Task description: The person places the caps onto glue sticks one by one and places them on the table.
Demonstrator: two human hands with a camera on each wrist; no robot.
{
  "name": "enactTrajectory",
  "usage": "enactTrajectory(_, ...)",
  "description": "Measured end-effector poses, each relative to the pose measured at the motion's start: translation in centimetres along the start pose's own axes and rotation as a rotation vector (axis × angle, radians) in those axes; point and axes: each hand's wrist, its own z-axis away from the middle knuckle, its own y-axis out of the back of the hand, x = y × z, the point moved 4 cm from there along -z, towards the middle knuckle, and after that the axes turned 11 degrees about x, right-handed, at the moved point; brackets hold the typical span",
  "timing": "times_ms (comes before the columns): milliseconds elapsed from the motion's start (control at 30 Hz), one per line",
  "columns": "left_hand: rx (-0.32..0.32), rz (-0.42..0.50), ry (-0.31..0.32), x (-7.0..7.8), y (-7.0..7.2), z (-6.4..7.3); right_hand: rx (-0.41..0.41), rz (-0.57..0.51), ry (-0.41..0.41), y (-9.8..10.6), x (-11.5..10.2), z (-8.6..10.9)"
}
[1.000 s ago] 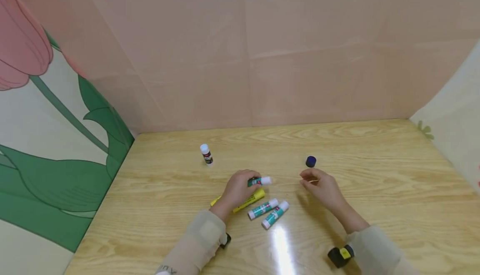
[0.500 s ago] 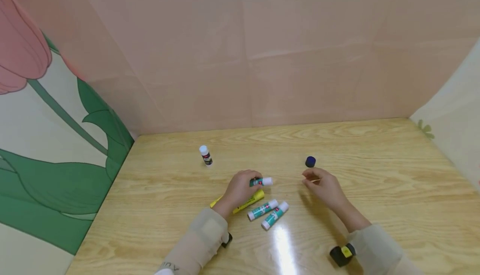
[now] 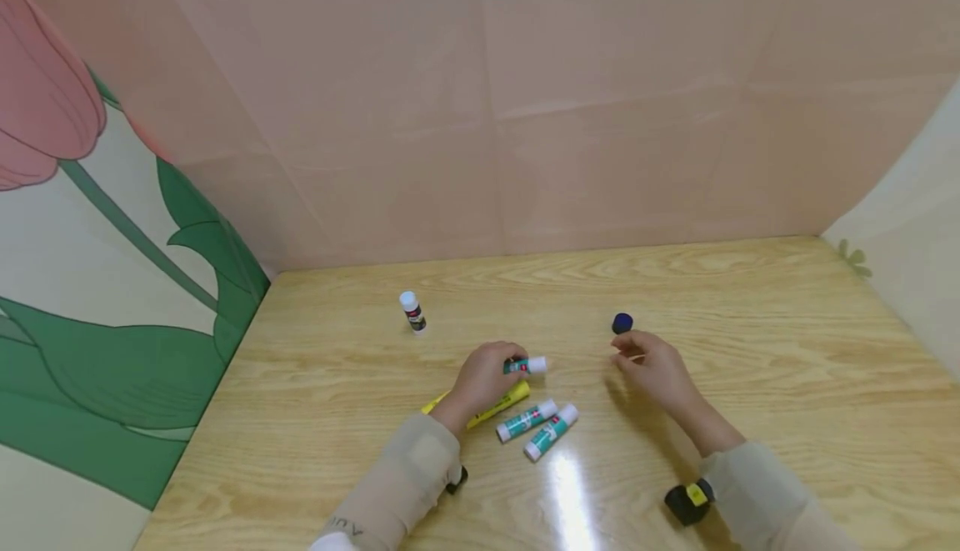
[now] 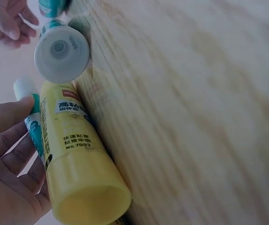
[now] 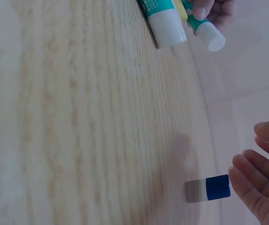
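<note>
My left hand (image 3: 483,376) grips a green glue stick with a white cap (image 3: 536,365), its capped end pointing right. Just below that hand, a yellow glue stick (image 4: 78,140) lies on the table, partly hidden by the wrist in the head view. My right hand (image 3: 657,369) hovers over the table with loosely bent fingers and nothing between them. Beside its fingertips stands a small cylinder with a dark blue top (image 5: 218,187) and a paler lower part.
Two green-and-white glue sticks, one left (image 3: 527,421) and one right (image 3: 551,433), lie side by side between the hands. A white-capped dark-labelled glue stick (image 3: 413,313) stands at the back left. More yellow (image 3: 433,403) shows left of the left wrist.
My right hand has moved slightly right and away from me, closer to the blue-topped cylinder. My left hand has shifted slightly right with its glue stick.
</note>
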Motion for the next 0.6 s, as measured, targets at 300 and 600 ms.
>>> enactTrajectory(300, -0.018, -0.032, -0.009, 0.2, -0.03, -0.02, 0.013, 0.0, 0.03, 0.36, 0.03, -0.36)
enactTrajectory(600, -0.03, -0.044, 0.007, 0.08, -0.21, -0.11, 0.019, 0.022, 0.04, 0.61, 0.53, -0.87)
